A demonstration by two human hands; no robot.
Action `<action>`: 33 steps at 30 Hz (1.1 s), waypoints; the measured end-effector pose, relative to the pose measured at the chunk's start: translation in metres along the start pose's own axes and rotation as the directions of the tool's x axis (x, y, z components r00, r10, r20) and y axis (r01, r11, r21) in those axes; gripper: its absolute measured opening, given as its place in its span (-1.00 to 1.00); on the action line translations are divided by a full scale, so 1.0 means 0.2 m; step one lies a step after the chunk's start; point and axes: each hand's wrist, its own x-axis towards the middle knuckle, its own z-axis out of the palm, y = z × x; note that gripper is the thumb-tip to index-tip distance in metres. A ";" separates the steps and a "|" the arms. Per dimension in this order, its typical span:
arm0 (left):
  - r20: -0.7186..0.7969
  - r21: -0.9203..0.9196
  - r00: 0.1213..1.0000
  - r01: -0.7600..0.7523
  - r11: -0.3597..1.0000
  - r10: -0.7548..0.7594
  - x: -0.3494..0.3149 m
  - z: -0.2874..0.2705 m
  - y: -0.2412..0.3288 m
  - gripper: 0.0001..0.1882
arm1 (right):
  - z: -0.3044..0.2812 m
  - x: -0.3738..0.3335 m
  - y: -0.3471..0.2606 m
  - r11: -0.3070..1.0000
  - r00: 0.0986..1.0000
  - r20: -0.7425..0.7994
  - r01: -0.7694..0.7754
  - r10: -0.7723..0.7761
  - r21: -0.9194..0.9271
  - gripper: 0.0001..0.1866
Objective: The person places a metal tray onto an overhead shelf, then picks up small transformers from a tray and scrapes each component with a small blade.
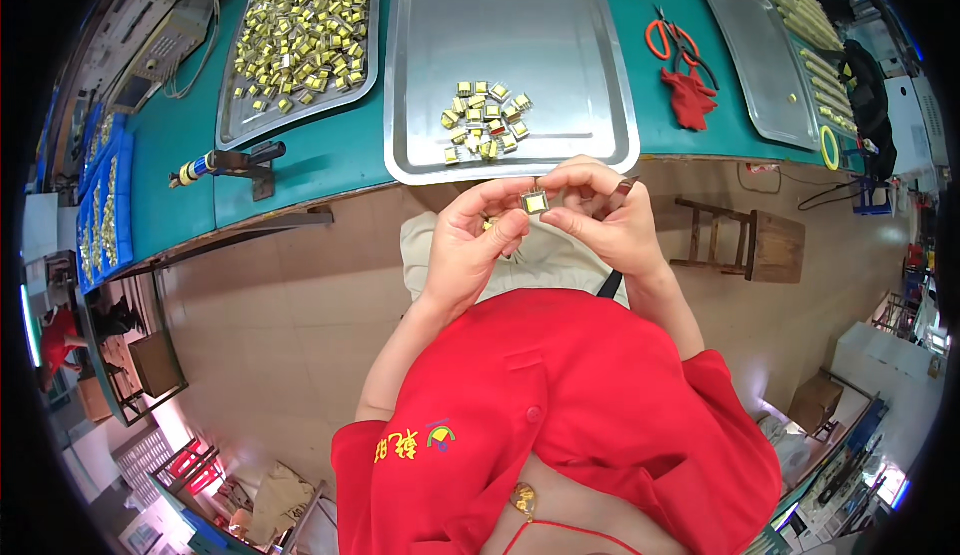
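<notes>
Just off the table's front edge, both my hands hold up a small transformer (536, 202) with a yellow wound middle and a metal frame. My left hand (468, 240) pinches it from the left with thumb and fingertips. A bit of yellow, seemingly a second such piece (489, 224), shows among the left fingers, mostly hidden. From the other side my right hand (615, 220) is closed on the same transformer, thumb toward me and fingers behind. Beyond them, several like transformers (483, 120) lie in a loose heap at the near end of a metal tray (510, 25).
A second tray (225, 127) at left is heaped with transformers. A clamp-like fixture (240, 163) sits at the table edge. To the right are red-handled scissors (660, 39), a red cloth (688, 100) and another metal tray (755, 65). A wooden stool (775, 247) stands below.
</notes>
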 end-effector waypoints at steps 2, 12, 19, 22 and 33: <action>-0.007 0.006 1.000 -0.007 1.000 0.007 -0.01 0.01 0.01 -0.65 | 0.00 0.00 0.00 1.000 1.000 0.002 0.004 -0.004 0.001 -0.71; -0.002 0.019 0.999 -0.043 0.999 0.043 0.00 0.00 0.00 -0.65 | 0.01 0.00 -0.01 1.000 0.999 -0.020 0.028 -0.029 -0.014 -0.72; -0.056 0.161 0.997 -0.035 0.986 0.045 0.01 0.03 0.02 -0.71 | 0.04 0.00 -0.01 0.991 0.995 -0.059 0.078 -0.085 -0.107 -0.69; -0.021 0.057 0.999 0.028 0.998 -0.027 0.03 0.01 0.00 -0.70 | 0.06 0.00 0.00 0.964 0.984 0.015 0.177 -0.178 -0.197 -0.66; 0.091 -0.255 0.988 0.144 0.956 -0.125 0.03 -0.03 -0.02 -0.68 | 0.04 0.00 -0.02 0.981 0.997 -0.045 0.058 -0.068 -0.183 -0.70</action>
